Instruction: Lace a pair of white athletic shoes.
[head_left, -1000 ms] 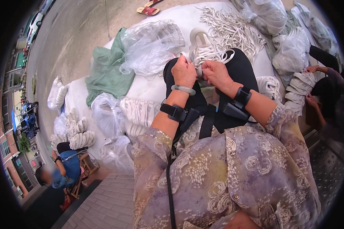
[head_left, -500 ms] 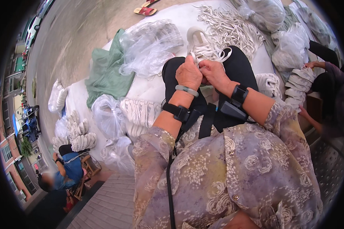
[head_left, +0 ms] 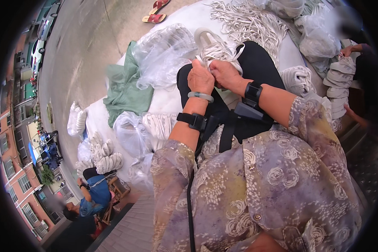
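A pale beige and white sneaker (head_left: 206,38) lies between my knees, its toe pointing away from me. Loose white shoelace (head_left: 219,53) loops across its upper and out toward my right knee. My left hand (head_left: 200,79) is closed at the shoe's near left side, with a white lace end at its fingertips. Close beside it, my right hand (head_left: 226,75) is closed in a pinch on the lace, its fingertips partly hidden. The near end of the sneaker is covered by both hands.
A heap of white shoelaces (head_left: 256,25) lies beyond my right knee. Clear plastic bags (head_left: 168,63) and green cloth (head_left: 130,92) lie left. Bundled sneakers (head_left: 298,80) sit right, where another person's hands hold a shoe stack (head_left: 339,82). A seated person (head_left: 94,191) is at lower left.
The view has shifted a little. Both hands stay close together at the sneaker, and the lace loops lie differently. At right, the other person's shoe stack stands more upright.
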